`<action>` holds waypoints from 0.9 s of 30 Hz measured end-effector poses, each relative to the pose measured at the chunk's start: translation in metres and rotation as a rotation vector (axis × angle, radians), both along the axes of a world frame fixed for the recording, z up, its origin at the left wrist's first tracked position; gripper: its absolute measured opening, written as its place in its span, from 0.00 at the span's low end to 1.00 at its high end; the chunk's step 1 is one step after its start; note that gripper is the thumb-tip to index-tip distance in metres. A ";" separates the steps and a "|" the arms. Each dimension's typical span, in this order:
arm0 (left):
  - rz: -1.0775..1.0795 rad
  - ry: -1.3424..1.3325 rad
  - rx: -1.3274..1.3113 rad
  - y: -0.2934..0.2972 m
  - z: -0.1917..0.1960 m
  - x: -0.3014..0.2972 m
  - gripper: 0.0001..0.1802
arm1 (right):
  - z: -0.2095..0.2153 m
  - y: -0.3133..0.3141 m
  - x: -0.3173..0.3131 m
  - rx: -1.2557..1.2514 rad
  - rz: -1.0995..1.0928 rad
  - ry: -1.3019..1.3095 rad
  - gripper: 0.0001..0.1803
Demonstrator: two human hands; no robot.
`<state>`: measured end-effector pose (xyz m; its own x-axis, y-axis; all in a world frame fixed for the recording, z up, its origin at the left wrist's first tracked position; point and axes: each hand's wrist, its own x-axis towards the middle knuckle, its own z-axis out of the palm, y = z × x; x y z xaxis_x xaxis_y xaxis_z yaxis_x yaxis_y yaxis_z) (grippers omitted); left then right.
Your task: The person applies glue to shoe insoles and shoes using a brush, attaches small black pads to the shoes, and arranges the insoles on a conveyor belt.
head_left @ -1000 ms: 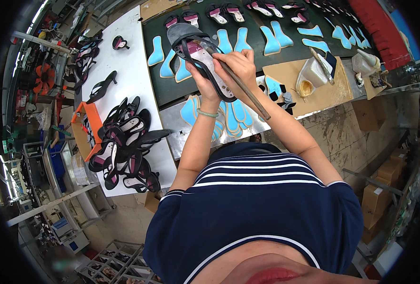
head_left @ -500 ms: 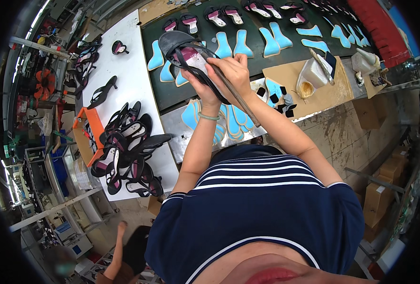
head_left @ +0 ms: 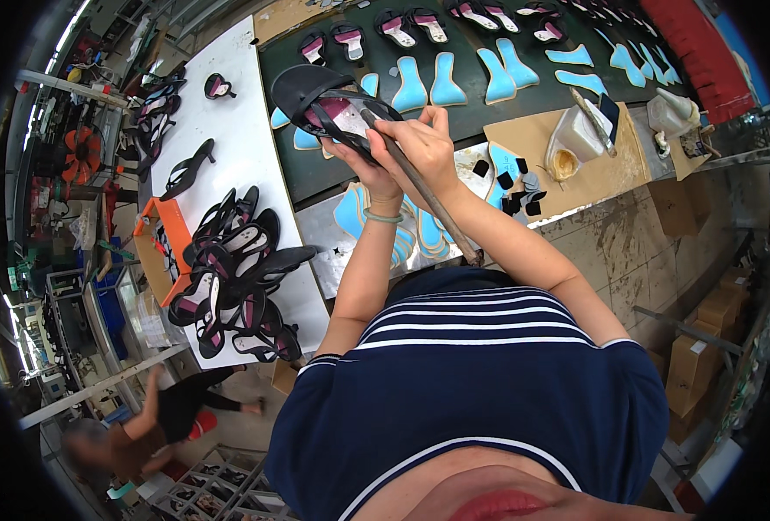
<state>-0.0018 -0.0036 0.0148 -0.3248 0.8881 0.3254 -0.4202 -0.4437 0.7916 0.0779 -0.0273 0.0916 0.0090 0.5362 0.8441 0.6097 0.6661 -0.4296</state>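
In my left hand [head_left: 369, 174] is a black strappy sandal [head_left: 302, 91], its toe tilted up and to the left. Its inside is pink and white. My right hand [head_left: 420, 152] is closed round a long, thin brush [head_left: 433, 195] with a brownish handle. The brush's tip reaches in between the sandal's straps, over the insole, and its far end points down towards my body. Below my hands, blue insoles [head_left: 350, 213] with tan edges lie overlapped along the bench's near edge. Small black pieces [head_left: 511, 182] are scattered right of my right hand.
More blue insoles [head_left: 447, 80] and rows of sandals [head_left: 394, 29] cover the dark green bench. A white glue container [head_left: 567, 143] stands on cardboard at right. Piled sandals [head_left: 237, 269] and an orange box [head_left: 164, 243] occupy the left table. Another person [head_left: 142, 425] is at lower left.
The sandal has shifted slightly left and turned in my left hand. My right hand and the brush have moved slightly down and left. The person behind has moved further into view.
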 end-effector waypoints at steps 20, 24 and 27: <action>0.062 0.047 0.104 -0.011 0.005 -0.006 0.36 | 0.029 -0.024 0.009 -0.165 -0.001 0.033 0.05; 0.076 0.062 0.127 -0.012 0.004 -0.008 0.38 | 0.033 -0.034 0.015 -0.199 0.022 0.005 0.05; 0.106 0.086 0.150 -0.013 0.007 -0.006 0.35 | 0.033 -0.043 0.021 -0.204 0.035 -0.020 0.04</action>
